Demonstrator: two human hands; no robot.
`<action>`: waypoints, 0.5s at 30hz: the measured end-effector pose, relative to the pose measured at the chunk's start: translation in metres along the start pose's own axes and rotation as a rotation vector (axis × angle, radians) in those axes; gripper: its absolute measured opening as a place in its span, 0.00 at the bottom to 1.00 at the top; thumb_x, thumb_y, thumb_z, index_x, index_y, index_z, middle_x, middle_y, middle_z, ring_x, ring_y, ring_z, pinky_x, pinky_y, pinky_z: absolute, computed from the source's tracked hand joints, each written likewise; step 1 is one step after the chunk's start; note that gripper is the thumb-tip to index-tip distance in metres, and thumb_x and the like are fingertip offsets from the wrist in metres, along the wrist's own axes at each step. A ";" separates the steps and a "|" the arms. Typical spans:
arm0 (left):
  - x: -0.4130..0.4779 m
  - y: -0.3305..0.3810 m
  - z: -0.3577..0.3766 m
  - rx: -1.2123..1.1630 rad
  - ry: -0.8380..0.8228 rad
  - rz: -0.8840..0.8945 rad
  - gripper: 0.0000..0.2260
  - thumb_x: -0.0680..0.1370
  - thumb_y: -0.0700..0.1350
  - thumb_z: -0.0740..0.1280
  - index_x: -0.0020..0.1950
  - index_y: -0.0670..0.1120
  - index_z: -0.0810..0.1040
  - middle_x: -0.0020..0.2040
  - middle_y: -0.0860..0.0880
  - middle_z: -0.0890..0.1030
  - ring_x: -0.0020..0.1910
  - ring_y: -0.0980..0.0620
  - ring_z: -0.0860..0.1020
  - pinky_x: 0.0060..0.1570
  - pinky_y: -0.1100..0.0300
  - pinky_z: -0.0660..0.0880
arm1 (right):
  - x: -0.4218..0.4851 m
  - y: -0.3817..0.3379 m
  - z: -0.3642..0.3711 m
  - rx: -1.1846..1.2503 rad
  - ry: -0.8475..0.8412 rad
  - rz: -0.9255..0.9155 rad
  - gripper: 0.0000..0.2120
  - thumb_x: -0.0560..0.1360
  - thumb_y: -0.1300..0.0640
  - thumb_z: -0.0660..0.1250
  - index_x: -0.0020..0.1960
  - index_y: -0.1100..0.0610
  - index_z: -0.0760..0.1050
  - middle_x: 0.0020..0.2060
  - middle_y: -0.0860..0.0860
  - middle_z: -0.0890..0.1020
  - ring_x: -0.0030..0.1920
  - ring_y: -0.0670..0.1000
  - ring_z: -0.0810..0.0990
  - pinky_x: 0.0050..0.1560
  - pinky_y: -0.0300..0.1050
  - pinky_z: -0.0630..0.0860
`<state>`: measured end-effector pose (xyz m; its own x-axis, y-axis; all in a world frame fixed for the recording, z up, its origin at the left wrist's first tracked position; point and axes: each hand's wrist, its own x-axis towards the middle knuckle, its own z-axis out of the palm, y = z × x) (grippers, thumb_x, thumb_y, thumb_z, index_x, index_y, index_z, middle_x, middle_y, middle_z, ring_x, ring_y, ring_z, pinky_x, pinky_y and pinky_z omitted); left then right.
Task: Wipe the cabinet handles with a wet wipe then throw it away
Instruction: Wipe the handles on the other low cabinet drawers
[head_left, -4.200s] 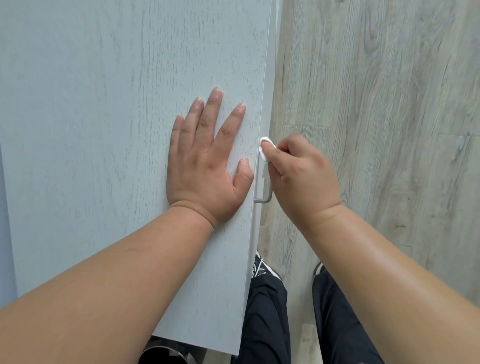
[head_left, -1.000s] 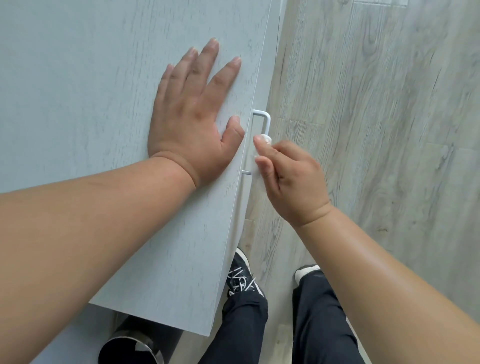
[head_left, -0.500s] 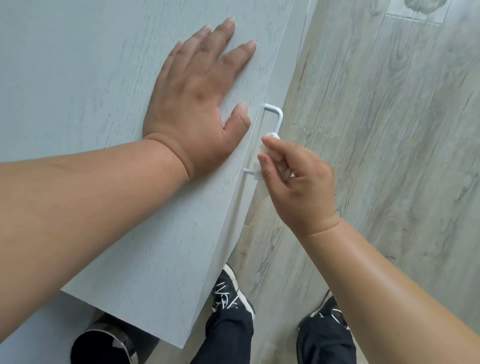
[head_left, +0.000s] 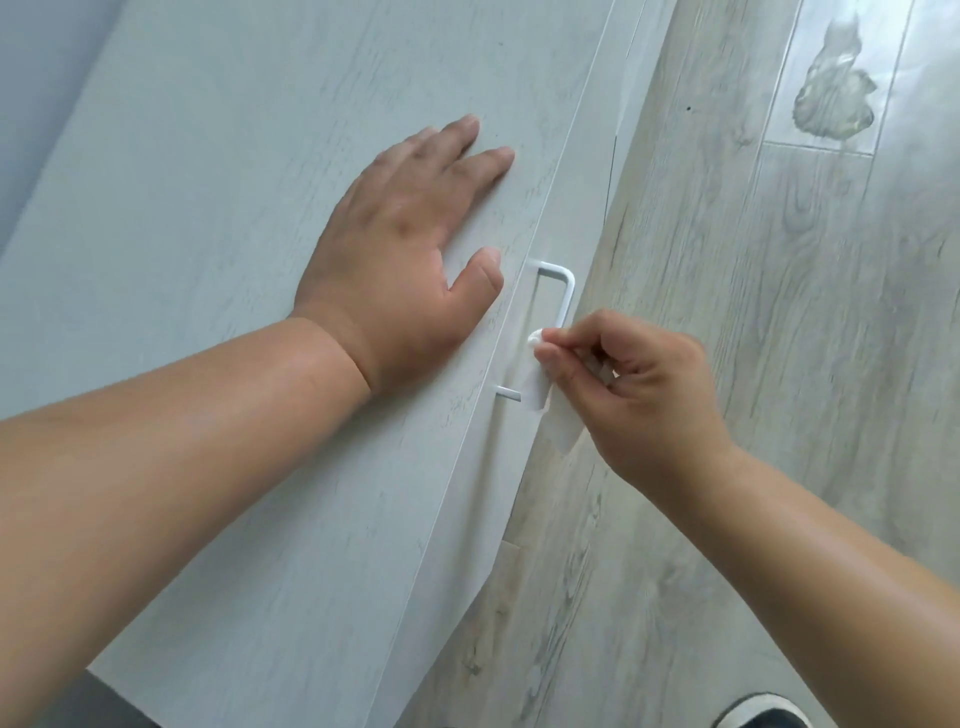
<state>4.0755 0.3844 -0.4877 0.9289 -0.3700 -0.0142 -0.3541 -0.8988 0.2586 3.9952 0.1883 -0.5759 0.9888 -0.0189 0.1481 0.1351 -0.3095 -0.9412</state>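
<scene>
Head view shows the right hand (head_left: 644, 400) lower on the handle (head_left: 565, 291) than it is half a second earlier. The top bend and much of the white bar above it are now bare, while the wipe (head_left: 535, 389) sits folded round the lower stretch, just above the bottom post. Four seconds back the wipe is up near the top end, so the stroke has travelled most of the way down the bar. The right fingers (head_left: 563, 358) are closed tight, thumb and forefinger pinching the wipe against the bar and the others curled into the palm; a loose flap of the wipe hangs below them, in front of the door (head_left: 234, 208) edge. The left hand (head_left: 395, 260) lies flat on the door as before, its fingers straight and slightly spread, holding nothing, thumb close beside the handle's upper post; it seems to steady the door against the rubbing. The view has also swung, with more floor (head_left: 779, 312) in sight and one shoe (head_left: 763, 719) at the bottom edge. For the task, this handle looks nearly covered: the bottom bend and post are probably all that remain here. No other handle or bin shows, so throwing the wipe away is not yet done.
</scene>
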 end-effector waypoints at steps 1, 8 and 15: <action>-0.001 0.000 0.001 0.004 -0.001 -0.003 0.32 0.77 0.59 0.54 0.82 0.54 0.64 0.84 0.51 0.60 0.83 0.46 0.57 0.81 0.47 0.54 | 0.002 0.000 -0.001 0.034 -0.022 0.022 0.04 0.77 0.55 0.76 0.45 0.55 0.84 0.39 0.44 0.86 0.40 0.44 0.84 0.40 0.39 0.79; -0.008 0.015 0.004 0.013 0.046 -0.068 0.34 0.76 0.64 0.50 0.82 0.58 0.63 0.84 0.53 0.60 0.83 0.51 0.57 0.82 0.51 0.53 | 0.010 0.005 0.003 0.214 -0.063 0.290 0.15 0.74 0.49 0.78 0.39 0.54 0.74 0.30 0.51 0.79 0.32 0.48 0.76 0.35 0.47 0.73; -0.039 0.047 0.017 -0.076 0.053 -0.041 0.25 0.78 0.59 0.57 0.76 0.62 0.72 0.84 0.58 0.60 0.83 0.58 0.54 0.82 0.54 0.51 | 0.014 -0.002 0.001 0.252 -0.083 0.280 0.17 0.75 0.48 0.76 0.39 0.57 0.73 0.29 0.48 0.76 0.31 0.48 0.75 0.32 0.44 0.71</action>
<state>4.0210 0.3521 -0.4917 0.9476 -0.3187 0.0243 -0.3084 -0.8918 0.3310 4.0087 0.1894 -0.5724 0.9900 0.0107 -0.1403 -0.1395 -0.0597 -0.9884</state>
